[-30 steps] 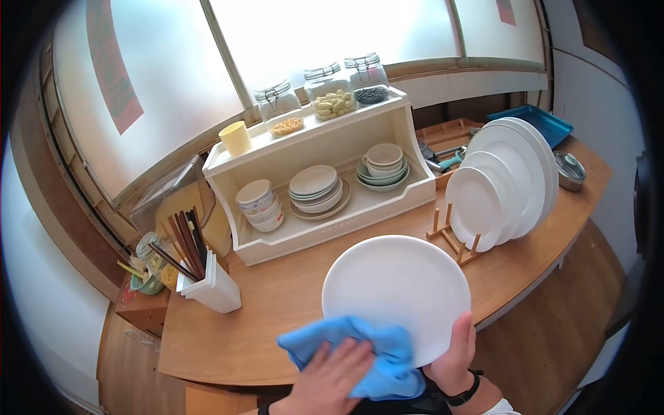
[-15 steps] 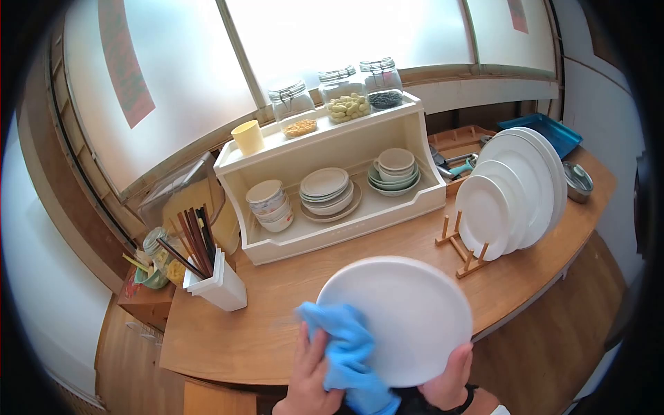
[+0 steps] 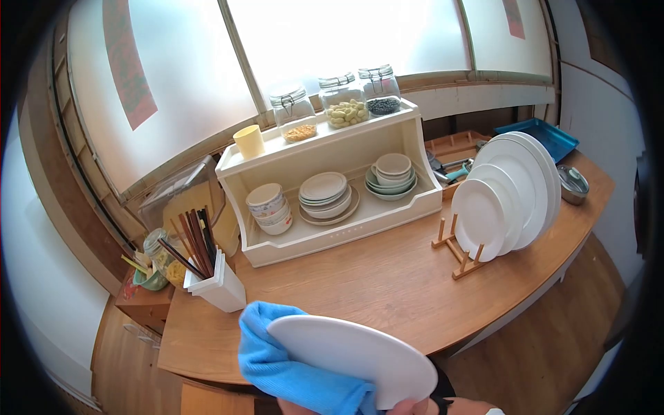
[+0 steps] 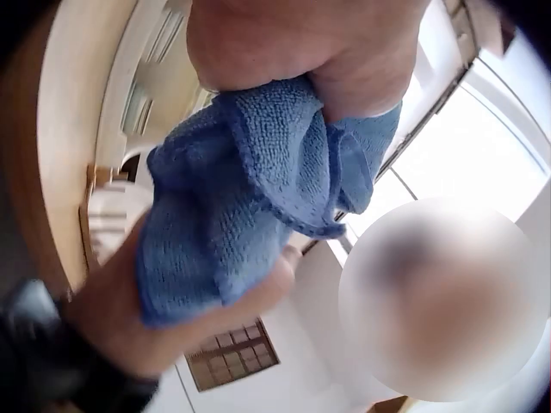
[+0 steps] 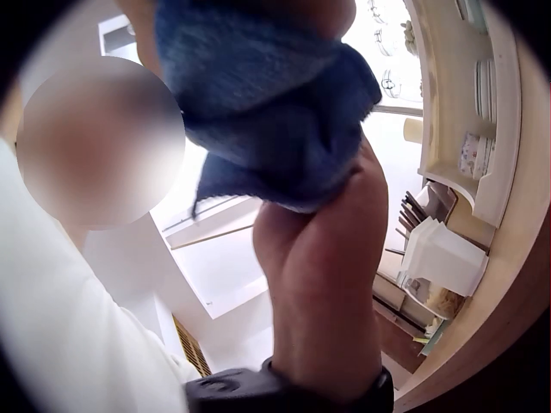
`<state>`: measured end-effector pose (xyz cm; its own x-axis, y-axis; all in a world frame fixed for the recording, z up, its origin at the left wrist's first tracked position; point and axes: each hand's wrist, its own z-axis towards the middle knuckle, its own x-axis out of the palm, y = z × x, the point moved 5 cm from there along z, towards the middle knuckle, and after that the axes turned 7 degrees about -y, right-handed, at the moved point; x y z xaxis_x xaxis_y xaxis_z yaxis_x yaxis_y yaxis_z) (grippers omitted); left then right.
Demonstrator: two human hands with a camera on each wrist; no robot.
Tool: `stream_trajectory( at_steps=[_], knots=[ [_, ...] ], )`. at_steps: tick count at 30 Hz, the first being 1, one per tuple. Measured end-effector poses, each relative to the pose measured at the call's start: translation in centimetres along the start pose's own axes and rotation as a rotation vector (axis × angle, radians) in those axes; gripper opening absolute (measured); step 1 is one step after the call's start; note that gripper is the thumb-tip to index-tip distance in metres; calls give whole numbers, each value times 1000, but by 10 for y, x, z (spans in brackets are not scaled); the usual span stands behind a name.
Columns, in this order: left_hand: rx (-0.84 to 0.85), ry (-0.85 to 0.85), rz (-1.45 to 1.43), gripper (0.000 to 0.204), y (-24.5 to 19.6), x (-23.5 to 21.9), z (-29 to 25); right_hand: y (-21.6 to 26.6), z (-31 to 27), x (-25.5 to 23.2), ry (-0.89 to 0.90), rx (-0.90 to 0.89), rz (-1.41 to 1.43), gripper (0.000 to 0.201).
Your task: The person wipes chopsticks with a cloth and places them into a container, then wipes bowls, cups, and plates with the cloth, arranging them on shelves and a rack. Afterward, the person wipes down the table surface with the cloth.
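A white plate (image 3: 360, 353) is held tilted at the table's front edge, its face turned well away from flat-on. My right hand (image 3: 409, 407) grips its lower right rim; only a bit of that hand shows at the bottom of the head view. A blue cloth (image 3: 297, 373) wraps over the plate's left rim and hangs down along its lower side. My left hand (image 4: 310, 43) holds the bunched cloth from the left. In the head view the cloth hides most of that hand.
A wooden rack (image 3: 460, 256) with several upright white plates (image 3: 477, 214) stands right. Behind is a cream shelf (image 3: 339, 238) with stacked bowls and plates, jars (image 3: 346, 104) and a yellow cup (image 3: 249, 142) on top. A white holder (image 3: 221, 287) with chopsticks stands left.
The plate has come down toward the body and tipped from facing the camera to steeply slanted. The cloth has moved from the plate's face to wrap its left rim.
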<state>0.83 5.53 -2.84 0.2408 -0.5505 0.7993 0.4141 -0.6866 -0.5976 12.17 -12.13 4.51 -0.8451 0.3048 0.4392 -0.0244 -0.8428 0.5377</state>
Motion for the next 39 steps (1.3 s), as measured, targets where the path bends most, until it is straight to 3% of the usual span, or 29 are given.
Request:
stream_trajectory(
  at_steps=[3,4,6,9,10,11,13,14,15,17,18,19,20,23,25,29,30,31,33,34,36,39],
  knots=[
    [162,-50,664,59,-57,-6,14,4,27,2,-162,191,-60,70],
    [207,-53,889,54,-67,0,22,14,42,2,-178,176,-63,70],
    [327,84,1012,46,-80,38,26,23,69,5,15,396,-559,43],
    [248,51,846,41,-55,34,20,20,82,-11,4,484,-564,36],
    [327,28,750,39,-37,20,11,19,80,-9,1,478,-562,36],
    [415,-195,1018,39,-30,29,3,21,79,-11,-146,393,-530,36],
    [1057,55,2030,39,-11,54,-16,25,67,-13,-436,218,-461,38],
    [1065,60,2024,39,-6,45,-17,20,57,-10,-571,110,-448,40],
    [1045,65,1936,37,-1,34,-15,3,45,-1,-567,101,-454,40],
    [1033,68,1846,36,-1,27,-4,-24,8,1,-880,-12,-366,48],
    [603,-70,965,37,-17,6,12,-36,-6,7,-688,37,-342,50],
    [155,-163,91,38,-15,-8,25,-32,-1,13,-495,83,-316,65],
    [239,-166,495,40,-35,-7,26,-18,5,13,-254,122,-163,67],
    [290,-158,742,41,-36,-6,23,19,46,4,-35,184,-231,57],
    [325,-141,990,42,-33,-4,20,19,55,-1,-63,203,-342,49],
    [367,-128,1105,43,-15,0,14,37,78,-7,-59,304,-501,52],
    [380,-125,1137,43,-11,1,13,41,79,-10,-86,232,-571,52],
    [386,-132,1135,43,-4,-2,13,31,70,-9,-78,232,-569,52],
    [348,-66,897,40,22,-41,5,12,33,-21,-524,53,-461,56],
    [326,-38,774,39,37,-61,-3,3,19,-20,-606,133,-465,61],
    [296,20,524,37,56,-80,-9,5,22,-18,-538,147,-435,62],
    [230,-124,495,37,-4,-5,12,4,32,-10,-359,150,-317,66]
  ],
)
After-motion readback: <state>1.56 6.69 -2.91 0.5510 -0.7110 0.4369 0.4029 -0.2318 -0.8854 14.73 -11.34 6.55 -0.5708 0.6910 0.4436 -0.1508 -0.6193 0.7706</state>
